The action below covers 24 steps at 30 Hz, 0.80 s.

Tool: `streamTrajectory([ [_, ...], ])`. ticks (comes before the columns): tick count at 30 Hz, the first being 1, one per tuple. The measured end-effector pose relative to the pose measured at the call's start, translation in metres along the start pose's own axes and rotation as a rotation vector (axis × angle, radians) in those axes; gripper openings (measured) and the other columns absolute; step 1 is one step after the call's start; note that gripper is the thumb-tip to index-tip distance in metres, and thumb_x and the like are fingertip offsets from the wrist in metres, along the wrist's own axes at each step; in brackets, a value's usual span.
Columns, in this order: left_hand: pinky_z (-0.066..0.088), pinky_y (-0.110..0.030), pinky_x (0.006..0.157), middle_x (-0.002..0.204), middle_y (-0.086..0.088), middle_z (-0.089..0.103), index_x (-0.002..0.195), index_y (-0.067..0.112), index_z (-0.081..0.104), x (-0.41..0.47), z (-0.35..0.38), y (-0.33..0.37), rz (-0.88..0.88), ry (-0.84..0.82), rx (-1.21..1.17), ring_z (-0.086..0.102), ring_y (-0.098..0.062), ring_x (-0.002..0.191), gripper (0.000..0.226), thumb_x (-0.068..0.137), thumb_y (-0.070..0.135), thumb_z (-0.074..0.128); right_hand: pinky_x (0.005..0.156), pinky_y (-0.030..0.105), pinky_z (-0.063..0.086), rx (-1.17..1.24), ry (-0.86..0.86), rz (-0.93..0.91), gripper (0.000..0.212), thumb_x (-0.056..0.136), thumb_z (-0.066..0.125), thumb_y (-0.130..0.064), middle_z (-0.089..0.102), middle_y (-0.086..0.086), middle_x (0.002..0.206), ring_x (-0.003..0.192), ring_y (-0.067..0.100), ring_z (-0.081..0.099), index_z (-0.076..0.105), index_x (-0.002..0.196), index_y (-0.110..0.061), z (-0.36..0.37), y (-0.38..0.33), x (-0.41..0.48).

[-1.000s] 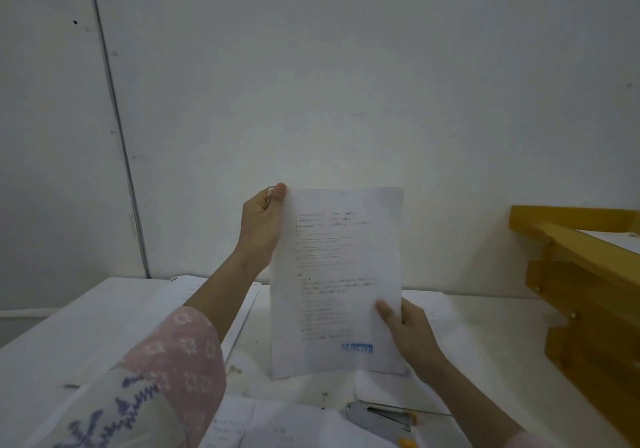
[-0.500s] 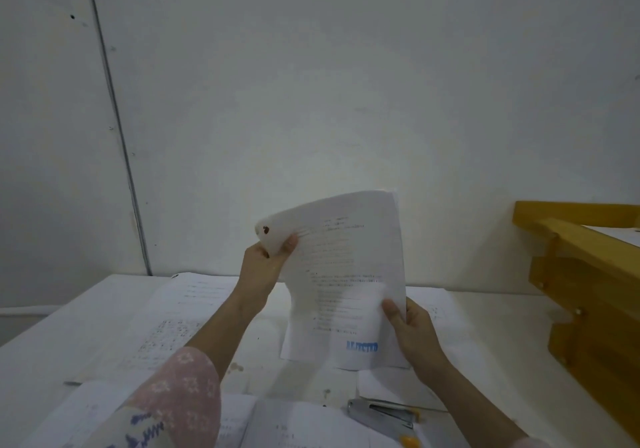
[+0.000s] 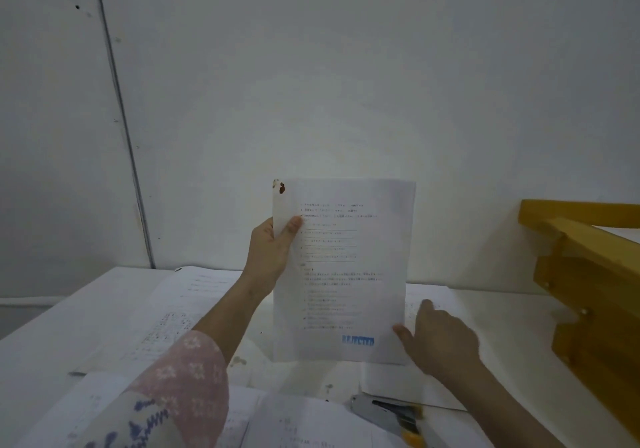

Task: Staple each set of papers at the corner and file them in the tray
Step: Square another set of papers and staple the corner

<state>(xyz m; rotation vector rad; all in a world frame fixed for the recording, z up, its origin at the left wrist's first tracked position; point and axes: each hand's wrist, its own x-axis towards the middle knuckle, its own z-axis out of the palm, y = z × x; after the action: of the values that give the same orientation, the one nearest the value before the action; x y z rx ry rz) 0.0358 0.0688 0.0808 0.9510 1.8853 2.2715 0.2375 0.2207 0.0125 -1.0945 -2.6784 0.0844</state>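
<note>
At the 9 o'clock side of the view, loose printed sheets [image 3: 180, 309] lie spread on a white table [image 3: 45, 343], reaching back to the wall. A pink flowered sleeve [image 3: 187, 371] comes up from 7 o'clock, and the left hand [image 3: 273, 257] at its end grips the set of papers [image 3: 346, 267] by the left edge, with the thumb [image 3: 293, 225] pressed on the front page and the other fingers hidden behind.

The set stands upright in the air above the table, facing the camera, near the middle of the view. A brown spot [image 3: 282, 188] marks its corner at 11 o'clock, just above the thumb. A blue stamp reading REJECTED [image 3: 357, 341] sits toward its 5 o'clock corner.

The right hand [image 3: 440, 340] is at 4 o'clock of the set, beside that lower corner, with fingers loose and holding nothing. Its thumb tip meets the sheet's right edge, though whether it actually touches cannot be told. More white paper [image 3: 433, 388] lies flat on the table under this hand.

At 6 o'clock of the hand, a grey metal stapler [image 3: 384, 413] with a yellow end rests on the table, apart from both hands. At 3 o'clock of the view stands a yellow wooden tray [image 3: 588, 274] with stacked tiers, with a white sheet [image 3: 625, 234] in the top tier.
</note>
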Motion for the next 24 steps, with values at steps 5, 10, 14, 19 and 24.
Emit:
streamTrajectory([
  [5, 0.056, -0.026, 0.065, 0.094, 0.005, 0.070, 0.102, 0.017, 0.065, -0.001, 0.000, 0.000, 0.019, -0.011, 0.010, 0.067, -0.015, 0.081, 0.022, 0.091, 0.034, 0.057, 0.087, 0.035, 0.039, -0.176, -0.091, -0.246, 0.071, 0.084, 0.015, -0.076, 0.051, 0.000, 0.115, 0.105, 0.018, 0.052, 0.044, 0.117, -0.020, -0.026, -0.023, -0.050],
  [10, 0.054, -0.017, 0.057, 0.089, 0.010, 0.069, 0.092, 0.026, 0.063, -0.007, -0.001, 0.005, 0.039, -0.014, 0.001, 0.067, -0.008, 0.075, 0.009, 0.092, 0.031, 0.056, 0.050, 0.036, 0.036, -0.240, -0.176, -0.487, 0.064, 0.039, 0.075, -0.077, 0.044, 0.001, 0.065, 0.056, 0.016, 0.060, 0.067, 0.069, -0.021, 0.022, -0.033, -0.077],
  [14, 0.054, -0.016, 0.056, 0.088, 0.010, 0.068, 0.091, 0.027, 0.062, -0.011, 0.000, 0.009, 0.051, -0.013, -0.015, 0.066, -0.007, 0.074, 0.006, 0.092, 0.029, 0.057, 0.042, 0.025, 0.021, -0.261, -0.062, -0.511, 0.055, 0.014, 0.088, -0.053, 0.048, -0.005, 0.046, 0.032, 0.013, 0.038, 0.056, 0.046, -0.023, 0.041, -0.027, -0.066],
  [19, 0.054, -0.016, 0.056, 0.089, 0.009, 0.069, 0.091, 0.026, 0.063, -0.012, 0.000, 0.009, 0.054, -0.007, -0.017, 0.067, -0.009, 0.076, 0.007, 0.092, 0.029, 0.057, 0.070, 0.036, 0.052, 0.448, -0.115, -0.470, 0.018, 0.098, 0.045, -0.037, 0.061, -0.004, 0.085, 0.070, 0.009, 0.055, 0.038, 0.088, -0.023, -0.022, -0.028, -0.050],
  [24, 0.052, -0.015, 0.053, 0.085, 0.013, 0.068, 0.089, 0.029, 0.062, -0.015, 0.001, 0.012, 0.060, -0.016, -0.004, 0.067, -0.004, 0.068, 0.007, 0.093, 0.029, 0.056, 0.061, 0.035, 0.053, 1.569, -0.281, -0.351, 0.035, 0.097, 0.038, -0.041, 0.047, 0.006, 0.069, 0.059, 0.018, 0.046, 0.045, 0.087, -0.008, -0.121, -0.050, -0.007],
])
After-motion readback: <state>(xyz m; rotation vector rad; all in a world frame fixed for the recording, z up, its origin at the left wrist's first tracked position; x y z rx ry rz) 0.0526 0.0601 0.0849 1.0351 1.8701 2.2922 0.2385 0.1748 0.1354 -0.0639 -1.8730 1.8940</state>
